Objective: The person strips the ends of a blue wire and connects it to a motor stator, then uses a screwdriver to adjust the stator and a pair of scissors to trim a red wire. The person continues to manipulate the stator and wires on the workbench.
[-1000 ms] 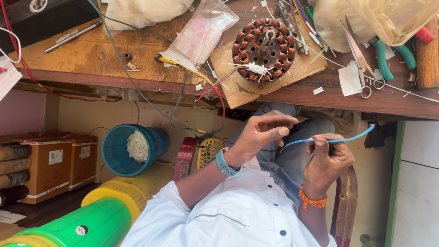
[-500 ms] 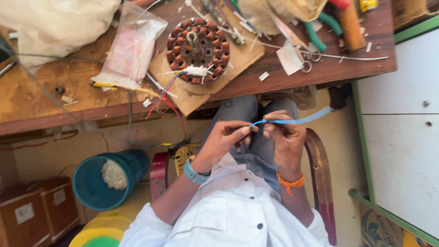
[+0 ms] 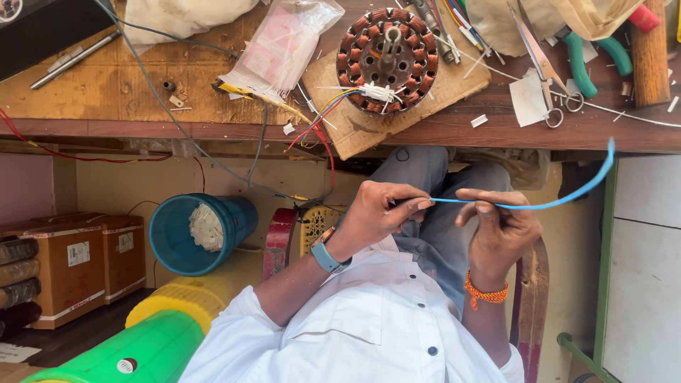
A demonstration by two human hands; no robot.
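Note:
My left hand (image 3: 376,213), with a blue watch on the wrist, pinches one end of a thin blue wire (image 3: 560,200) between thumb and fingers. My right hand (image 3: 496,230), with an orange bracelet, grips the same wire a little further along. The free end curves up to the right, toward the bench edge. Both hands are over my lap, below the wooden workbench (image 3: 106,99). On the bench a round motor stator (image 3: 386,60) with copper windings rests on a small wooden board, with coloured leads hanging off it.
Scissors (image 3: 546,78), green-handled pliers (image 3: 589,57), a plastic bag (image 3: 284,42) and loose wires lie on the bench. Under it stand a blue bucket (image 3: 202,230), cardboard boxes (image 3: 71,262) and a green and yellow cylinder (image 3: 142,340). A white cabinet (image 3: 645,269) is at the right.
My hands have stayed on the blue wire and drawn closer together over my lap. The wire's free end now sticks out further to the right. The view has shifted over the bench.

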